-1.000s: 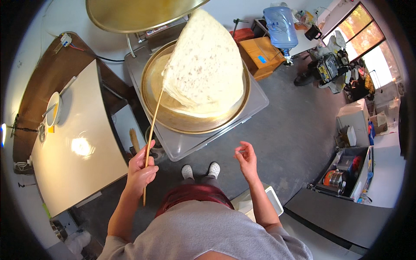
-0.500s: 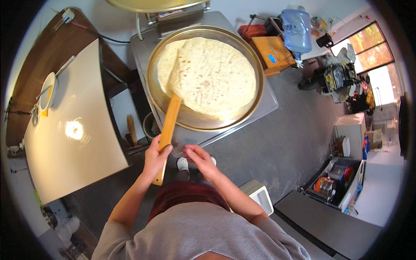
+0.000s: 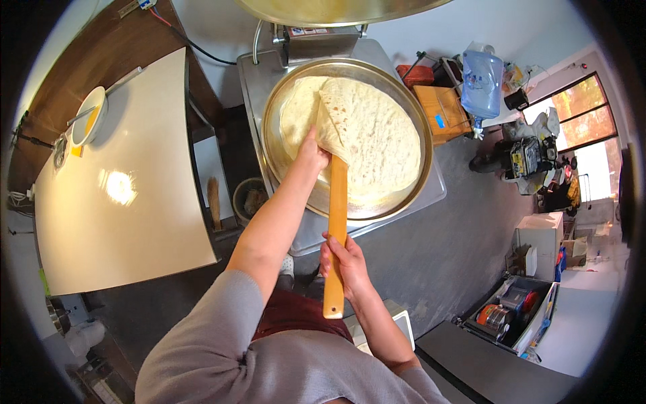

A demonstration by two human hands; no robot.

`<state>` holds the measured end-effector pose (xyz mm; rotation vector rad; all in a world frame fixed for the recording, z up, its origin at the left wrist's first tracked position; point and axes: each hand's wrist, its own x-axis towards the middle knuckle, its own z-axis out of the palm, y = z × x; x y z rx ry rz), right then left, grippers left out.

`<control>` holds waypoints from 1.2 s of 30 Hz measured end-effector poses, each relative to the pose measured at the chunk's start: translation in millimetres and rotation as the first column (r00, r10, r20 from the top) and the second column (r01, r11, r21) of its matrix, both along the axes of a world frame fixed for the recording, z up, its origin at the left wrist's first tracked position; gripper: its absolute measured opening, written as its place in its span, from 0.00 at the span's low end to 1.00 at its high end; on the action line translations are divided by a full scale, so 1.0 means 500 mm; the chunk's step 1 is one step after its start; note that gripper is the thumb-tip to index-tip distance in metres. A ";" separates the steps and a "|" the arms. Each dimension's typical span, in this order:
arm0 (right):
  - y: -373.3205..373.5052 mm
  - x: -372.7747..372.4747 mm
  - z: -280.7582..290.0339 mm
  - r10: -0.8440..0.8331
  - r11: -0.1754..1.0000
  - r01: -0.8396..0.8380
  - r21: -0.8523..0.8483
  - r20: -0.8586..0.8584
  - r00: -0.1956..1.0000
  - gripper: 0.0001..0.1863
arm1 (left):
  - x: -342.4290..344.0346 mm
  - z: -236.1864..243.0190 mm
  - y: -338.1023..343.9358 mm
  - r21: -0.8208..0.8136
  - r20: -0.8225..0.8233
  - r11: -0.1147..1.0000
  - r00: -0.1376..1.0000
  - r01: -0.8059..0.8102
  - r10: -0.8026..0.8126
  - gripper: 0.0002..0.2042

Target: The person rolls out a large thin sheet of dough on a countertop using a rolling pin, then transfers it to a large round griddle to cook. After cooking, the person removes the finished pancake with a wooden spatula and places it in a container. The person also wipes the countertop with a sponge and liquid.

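Note:
A large round flatbread with browned specks lies in a wide, shallow round metal pan. Part of its left side is lifted and folded over the blade end of a long wooden paddle, whose tip is hidden under the bread. My right hand is wrapped round the lower handle, below the pan's near rim. Over the left of the pan, my left hand is closed at the edge of the folded flap, its fingertips partly hidden against the bread.
Above the pan a round metal lid stands raised. On the left is a pale table with a white bowl. A bucket stands beside the cooker. At the right are a wooden cabinet and a water bottle.
My left hand has left the paddle and reached up to the flatbread's fold. My right hand has taken the handle. The paddle has swung more upright, and the view has shifted.

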<state>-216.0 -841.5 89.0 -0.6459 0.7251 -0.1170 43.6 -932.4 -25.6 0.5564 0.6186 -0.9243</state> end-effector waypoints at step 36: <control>0.095 -0.158 -0.164 0.282 0.497 -0.134 -0.857 0.013 0.959 0.28 | -0.303 0.109 0.533 0.746 0.422 0.557 -0.389 -0.364 -0.819 0.34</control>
